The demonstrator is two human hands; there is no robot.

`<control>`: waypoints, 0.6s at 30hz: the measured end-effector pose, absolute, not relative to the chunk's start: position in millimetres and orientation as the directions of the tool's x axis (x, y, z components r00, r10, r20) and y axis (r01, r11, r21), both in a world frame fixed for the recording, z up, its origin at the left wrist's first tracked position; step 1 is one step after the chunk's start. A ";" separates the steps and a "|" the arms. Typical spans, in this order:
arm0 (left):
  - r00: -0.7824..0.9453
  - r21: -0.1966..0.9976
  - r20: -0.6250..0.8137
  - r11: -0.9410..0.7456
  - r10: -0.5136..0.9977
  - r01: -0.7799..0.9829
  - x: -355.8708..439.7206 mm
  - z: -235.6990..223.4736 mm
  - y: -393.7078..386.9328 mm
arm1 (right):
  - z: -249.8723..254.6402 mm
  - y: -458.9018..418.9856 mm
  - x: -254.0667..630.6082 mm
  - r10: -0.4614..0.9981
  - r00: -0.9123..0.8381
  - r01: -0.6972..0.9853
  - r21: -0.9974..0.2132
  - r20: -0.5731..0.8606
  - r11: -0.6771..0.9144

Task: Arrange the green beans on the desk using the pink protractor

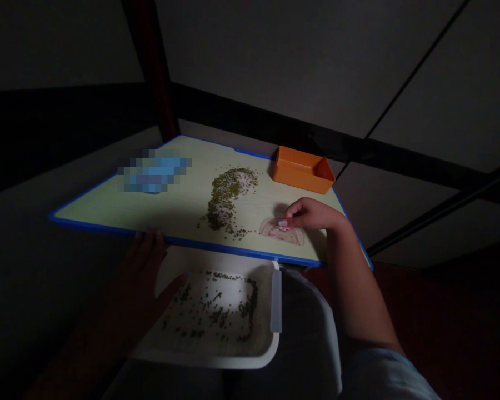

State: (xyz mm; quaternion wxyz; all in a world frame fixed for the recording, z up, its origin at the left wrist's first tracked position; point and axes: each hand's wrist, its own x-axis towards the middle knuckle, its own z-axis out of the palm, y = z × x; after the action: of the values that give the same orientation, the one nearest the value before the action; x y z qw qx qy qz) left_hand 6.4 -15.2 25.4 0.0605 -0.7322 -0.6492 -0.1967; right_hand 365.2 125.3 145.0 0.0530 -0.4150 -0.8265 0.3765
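Observation:
Dark in the shade, my left hand (148, 264) is at the left side of a white plastic tub (208, 361). Its thumb reaches over the tub's inner side, and the other fingertips meet the board's blue front edge. Small dark green beans (220, 316) are scattered over the tub's floor. My right hand (306, 214) has its fingers pinched together over a pinkish see-through protractor (294, 238) on the board, apparently gripping it. Left of the protractor lies a long, curved heap of small green beans (225, 194), with a few strays between them.
The pale board (183, 208) has a blue rim and slants across the view. An orange open box (300, 172) stands at its back right corner. A blurred-out blue item (156, 173) lies on the left. Dark cabinet panels (275, 61) rise behind the board.

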 end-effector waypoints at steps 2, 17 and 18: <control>0.078 0.171 0.363 -0.149 0.928 0.974 5.7 24.6 -15.4 | 144.0 125.5 364.9 0.709 -0.665 0.636 -0.676 -0.235 0.373; 0.067 0.207 0.355 -0.148 0.933 0.967 5.3 24.7 -15.8 | 143.3 124.3 363.1 0.715 -0.667 0.619 -0.690 -0.209 0.375; 0.068 0.205 0.353 -0.148 0.933 0.968 5.2 24.5 -16.0 | 143.7 123.9 363.0 0.713 -0.668 0.618 -0.693 -0.215 0.371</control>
State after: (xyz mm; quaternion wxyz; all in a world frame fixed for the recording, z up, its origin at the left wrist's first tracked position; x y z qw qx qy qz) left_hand 5.2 -16.0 24.5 0.0420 -0.7294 -0.6515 -0.2044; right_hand 363.0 123.9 143.7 0.0606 -0.4030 -0.8256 0.3903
